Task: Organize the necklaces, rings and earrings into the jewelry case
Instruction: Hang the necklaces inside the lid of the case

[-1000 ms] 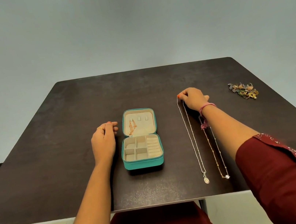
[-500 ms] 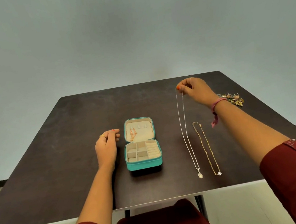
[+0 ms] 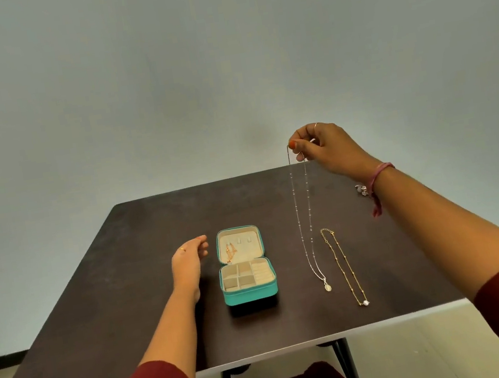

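My right hand (image 3: 326, 148) pinches the top of a long silver necklace (image 3: 303, 219) and holds it up above the table; its oval pendant (image 3: 327, 287) hangs near the tabletop. A gold necklace (image 3: 343, 263) with a pearl end lies flat just to the right of it. The teal jewelry case (image 3: 251, 293) stands open at the table's middle, with a rose-gold chain (image 3: 229, 253) hanging in its lid and cream compartments below. My left hand (image 3: 189, 259) rests on the table left of the case, fingers loosely curled, holding nothing.
A small part of a pile of rings and earrings (image 3: 361, 189) shows behind my right wrist. The dark table (image 3: 127, 288) ends at a white front edge near my lap. A plain grey wall stands behind.
My right hand has risen, lifting the silver necklace off the table until it hangs. The view has tilted upward. My left hand has stayed beside the case.
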`<action>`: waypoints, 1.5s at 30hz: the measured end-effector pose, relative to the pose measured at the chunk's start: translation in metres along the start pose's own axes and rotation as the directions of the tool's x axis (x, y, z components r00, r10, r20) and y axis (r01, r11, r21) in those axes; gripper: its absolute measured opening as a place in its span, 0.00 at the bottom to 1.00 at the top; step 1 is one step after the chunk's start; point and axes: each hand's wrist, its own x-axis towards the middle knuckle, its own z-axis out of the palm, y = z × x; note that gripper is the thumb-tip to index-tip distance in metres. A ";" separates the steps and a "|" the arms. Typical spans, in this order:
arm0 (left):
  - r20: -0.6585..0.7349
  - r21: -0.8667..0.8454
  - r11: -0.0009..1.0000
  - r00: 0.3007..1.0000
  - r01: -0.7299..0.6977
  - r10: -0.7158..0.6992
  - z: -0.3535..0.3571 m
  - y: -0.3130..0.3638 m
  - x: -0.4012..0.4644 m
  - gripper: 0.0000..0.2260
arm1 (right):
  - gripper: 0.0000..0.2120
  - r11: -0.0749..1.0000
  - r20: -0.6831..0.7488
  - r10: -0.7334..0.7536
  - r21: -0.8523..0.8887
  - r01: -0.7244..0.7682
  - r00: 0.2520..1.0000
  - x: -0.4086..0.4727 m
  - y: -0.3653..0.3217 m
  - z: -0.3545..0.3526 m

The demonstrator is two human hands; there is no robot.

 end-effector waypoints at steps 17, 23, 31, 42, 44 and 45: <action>0.303 -0.381 0.879 0.859 -0.287 0.412 0.059 0.154 -0.049 0.09 | 0.04 0.986 -0.051 -0.147 0.067 0.151 0.988 -0.004 -0.088 -0.042; 0.478 -0.354 0.897 0.774 -0.263 0.415 0.064 0.192 -0.075 0.11 | 0.04 0.977 -0.057 -0.182 0.102 0.187 0.982 -0.003 -0.104 -0.044; 0.623 -0.394 0.918 0.722 -0.044 0.302 0.067 0.206 -0.103 0.12 | 0.04 0.968 -0.058 -0.207 0.131 0.213 0.977 -0.008 -0.115 -0.043; 0.654 -0.312 0.944 0.696 -0.108 0.296 0.069 0.204 -0.107 0.11 | 0.04 0.938 -0.040 -0.108 0.328 0.115 0.993 -0.018 -0.106 -0.041; 0.642 -0.340 0.934 0.699 -0.109 0.315 0.069 0.204 -0.107 0.11 | 0.03 0.895 -0.021 -0.066 0.441 0.068 0.998 -0.021 -0.103 -0.039; 0.634 -0.357 0.928 0.702 -0.107 0.325 0.069 0.205 -0.106 0.10 | 0.04 0.870 -0.010 -0.048 0.491 0.047 0.999 -0.022 -0.102 -0.038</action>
